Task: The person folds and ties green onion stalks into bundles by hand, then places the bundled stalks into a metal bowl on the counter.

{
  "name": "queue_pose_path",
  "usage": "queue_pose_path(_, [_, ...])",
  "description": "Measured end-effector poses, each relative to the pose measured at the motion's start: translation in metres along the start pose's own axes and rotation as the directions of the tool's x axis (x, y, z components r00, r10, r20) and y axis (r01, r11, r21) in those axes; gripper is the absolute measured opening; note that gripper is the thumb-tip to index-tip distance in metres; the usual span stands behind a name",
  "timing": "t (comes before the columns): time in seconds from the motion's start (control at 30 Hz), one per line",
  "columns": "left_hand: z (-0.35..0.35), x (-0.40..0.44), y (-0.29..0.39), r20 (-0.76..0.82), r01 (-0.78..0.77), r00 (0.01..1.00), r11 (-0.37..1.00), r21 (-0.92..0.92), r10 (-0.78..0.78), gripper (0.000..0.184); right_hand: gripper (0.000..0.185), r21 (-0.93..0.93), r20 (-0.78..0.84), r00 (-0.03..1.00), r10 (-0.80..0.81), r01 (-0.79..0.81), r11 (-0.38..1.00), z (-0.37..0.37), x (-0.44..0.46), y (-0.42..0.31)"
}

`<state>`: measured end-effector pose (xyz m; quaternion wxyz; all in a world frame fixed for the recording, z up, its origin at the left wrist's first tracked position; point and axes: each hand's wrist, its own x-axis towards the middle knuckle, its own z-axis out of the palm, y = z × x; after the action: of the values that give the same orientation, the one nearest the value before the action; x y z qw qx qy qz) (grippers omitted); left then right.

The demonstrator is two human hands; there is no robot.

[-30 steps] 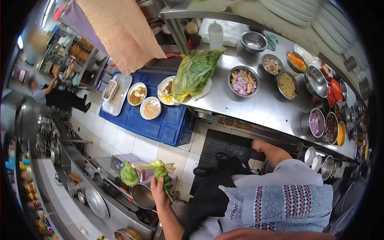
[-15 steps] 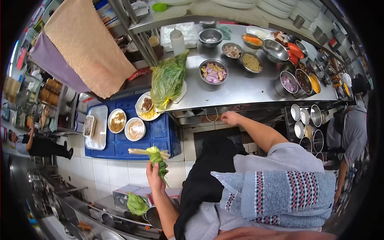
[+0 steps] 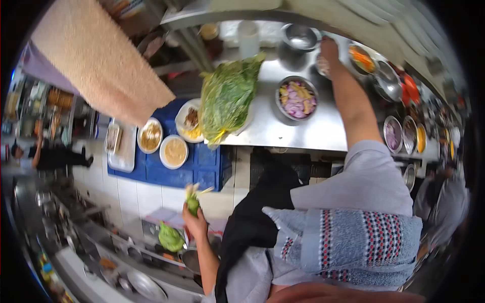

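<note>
My left hand is closed round a lemongrass bundle with green leaves tied about its pale stalks, held low over the floor side. My right hand reaches far across the steel counter, beside a steel bowl and over a bowl of pale chopped pieces. Its fingers are blurred and partly hidden, so whether it grips anything does not show. Nearer me stands a bowl of sliced shallots and yellow pieces. A plastic bag of green leaves lies at the counter's left end.
A blue crate table carries bowls of pastes and a tray. Leafy greens sit by pots at lower left. A peach cloth hangs at upper left. A person stands far left, another at right.
My right hand has moved from the counter's front edge far across it, over the bowls. The lemongrass bundle has turned in my left hand, its stalks now pointing upward. The view has shifted.
</note>
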<state>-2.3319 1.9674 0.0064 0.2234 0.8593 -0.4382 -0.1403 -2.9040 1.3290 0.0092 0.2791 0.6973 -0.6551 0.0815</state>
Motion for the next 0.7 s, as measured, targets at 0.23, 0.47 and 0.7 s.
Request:
queue_pose_path(0.23, [0.020,0.041,0.083,-0.044,0.026,0.999,0.984,0.178,-0.018,0.061,0.056,0.237,0.296,0.950,0.099,-0.174,0.956,0.112,0.069,0.025])
queue_pose_path(0.47, [0.011,0.025,0.087,-0.095,0.116,0.990,0.976,0.182,-0.100,0.064,0.054,0.176,0.384,0.913,0.136,-0.218,0.960,0.141,0.093,0.054])
queue_pose_path(0.7, [-0.004,0.005,0.068,-0.214,0.087,0.976,0.979,0.186,-0.046,0.065,0.055,0.471,0.346,0.938,0.022,-0.194,0.860,0.151,0.111,0.091])
